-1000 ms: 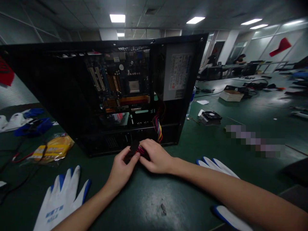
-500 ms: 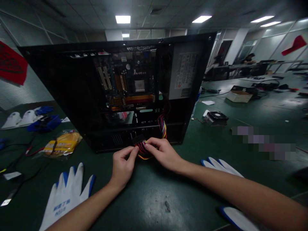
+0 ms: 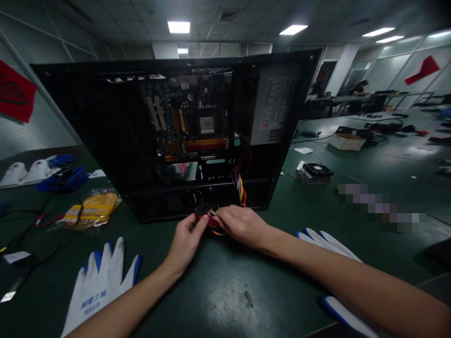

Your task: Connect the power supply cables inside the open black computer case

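A black computer case [image 3: 105, 141] stands open-sided in front of me, with a motherboard [image 3: 200, 101] and a silver power supply [image 3: 276, 103] inside. From the power supply a bundle of coloured wires [image 3: 241, 190] hangs down to my hands. At its end is a black multi-pin connector [image 3: 202, 209]. My left hand [image 3: 186, 239] pinches the cable just behind this connector, thumb on the wires. My right hand [image 3: 243, 227] is closed around the same wires to the right, its fingertips partly hidden. Both hands are just above the table, before the case's lower edge.
White-and-blue work gloves [image 3: 102, 281] lie at left, with others [image 3: 326, 241] under and beside my right arm. A yellow plastic packet [image 3: 93, 210] and loose cables are at left. A cooling fan [image 3: 315, 171] and cardboard box [image 3: 347, 142] stand at right. A person [image 3: 360, 88] sits far back.
My right hand has turned over more and closed further around the wires. The connector has tilted and dropped slightly, with my left thumb shifted onto the cable. The view has moved slightly.
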`<move>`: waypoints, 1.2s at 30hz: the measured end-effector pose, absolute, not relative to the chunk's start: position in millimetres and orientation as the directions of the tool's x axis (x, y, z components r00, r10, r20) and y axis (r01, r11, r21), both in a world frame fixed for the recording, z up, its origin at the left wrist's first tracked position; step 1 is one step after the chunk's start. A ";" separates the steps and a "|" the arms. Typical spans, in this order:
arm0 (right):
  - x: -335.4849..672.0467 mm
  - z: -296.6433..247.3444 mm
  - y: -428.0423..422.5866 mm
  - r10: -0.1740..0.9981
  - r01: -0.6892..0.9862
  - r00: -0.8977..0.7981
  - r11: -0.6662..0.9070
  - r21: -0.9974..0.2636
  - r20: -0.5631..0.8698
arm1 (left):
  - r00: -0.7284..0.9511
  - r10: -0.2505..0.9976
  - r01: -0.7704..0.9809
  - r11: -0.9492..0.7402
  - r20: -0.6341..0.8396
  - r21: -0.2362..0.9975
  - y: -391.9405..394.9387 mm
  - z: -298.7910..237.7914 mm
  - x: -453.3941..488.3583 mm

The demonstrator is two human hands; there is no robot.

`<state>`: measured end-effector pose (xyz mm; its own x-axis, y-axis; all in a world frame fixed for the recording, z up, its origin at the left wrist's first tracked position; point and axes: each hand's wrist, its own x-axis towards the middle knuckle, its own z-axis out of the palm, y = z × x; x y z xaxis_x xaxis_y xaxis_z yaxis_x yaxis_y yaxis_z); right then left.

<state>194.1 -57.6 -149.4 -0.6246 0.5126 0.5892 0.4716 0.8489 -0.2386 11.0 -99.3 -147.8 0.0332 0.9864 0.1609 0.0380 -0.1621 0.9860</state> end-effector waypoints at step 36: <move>194.9 -120.9 -61.5 0.787 0.327 -0.447 0.587 -0.741 0.426 | -0.050 0.988 0.090 -0.138 0.143 0.986 -101.9 -143.6 10.4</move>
